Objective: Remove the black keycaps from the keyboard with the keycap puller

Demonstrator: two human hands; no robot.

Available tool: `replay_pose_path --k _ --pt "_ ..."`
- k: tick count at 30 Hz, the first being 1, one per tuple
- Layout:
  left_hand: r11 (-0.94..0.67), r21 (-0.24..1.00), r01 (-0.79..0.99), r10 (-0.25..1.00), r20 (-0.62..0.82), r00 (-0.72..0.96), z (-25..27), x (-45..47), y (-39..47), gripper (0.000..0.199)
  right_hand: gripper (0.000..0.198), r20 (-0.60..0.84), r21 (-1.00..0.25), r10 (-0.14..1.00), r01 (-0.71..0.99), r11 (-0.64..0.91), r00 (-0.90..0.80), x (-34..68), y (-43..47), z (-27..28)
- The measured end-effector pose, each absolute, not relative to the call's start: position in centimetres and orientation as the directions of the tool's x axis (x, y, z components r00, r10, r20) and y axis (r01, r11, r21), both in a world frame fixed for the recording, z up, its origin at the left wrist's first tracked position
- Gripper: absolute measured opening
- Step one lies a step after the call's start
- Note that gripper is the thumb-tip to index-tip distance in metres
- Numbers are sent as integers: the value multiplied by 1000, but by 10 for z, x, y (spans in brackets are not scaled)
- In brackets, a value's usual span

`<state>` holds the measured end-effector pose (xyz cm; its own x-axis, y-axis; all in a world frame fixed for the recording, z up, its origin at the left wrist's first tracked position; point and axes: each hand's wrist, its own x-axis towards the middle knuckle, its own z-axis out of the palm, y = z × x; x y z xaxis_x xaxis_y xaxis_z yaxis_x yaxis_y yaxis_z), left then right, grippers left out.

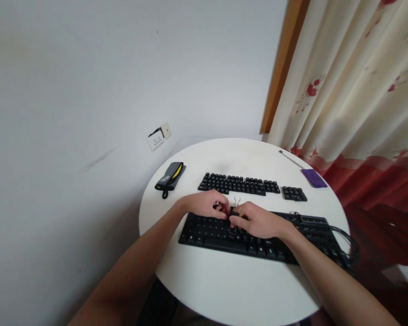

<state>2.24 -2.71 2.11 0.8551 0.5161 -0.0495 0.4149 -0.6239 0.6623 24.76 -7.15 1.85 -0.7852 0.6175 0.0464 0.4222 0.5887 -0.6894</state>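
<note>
A black keyboard lies across the white table, and most of its keys are unlabelled bare spots or dark keys too small to tell apart. Over its middle, my right hand is closed on a wire keycap puller, whose two thin wire ends point upward. My left hand meets it from the left, fingers curled and their tips close together beside the puller. What those left fingertips hold, if anything, is hidden. Beyond the hands, loose black keycaps stand in keyboard-like rows.
A smaller block of keycaps sits right of the rows. A grey-black pouch with yellow lies at the left. Toward the right edge are a purple cloth and a thin brush. The keyboard cable loops over the right edge.
</note>
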Motion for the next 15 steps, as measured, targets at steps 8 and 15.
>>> replay_pose_path --k 8,15 --pt "-672 650 354 366 -124 922 14 32 -36 32 29 151 -464 466 354 812 -872 246 -91 25" --pt "-751 521 405 393 -141 909 17 47 -46 32 32 144 -467 623 502 728 -769 247 -83 17"
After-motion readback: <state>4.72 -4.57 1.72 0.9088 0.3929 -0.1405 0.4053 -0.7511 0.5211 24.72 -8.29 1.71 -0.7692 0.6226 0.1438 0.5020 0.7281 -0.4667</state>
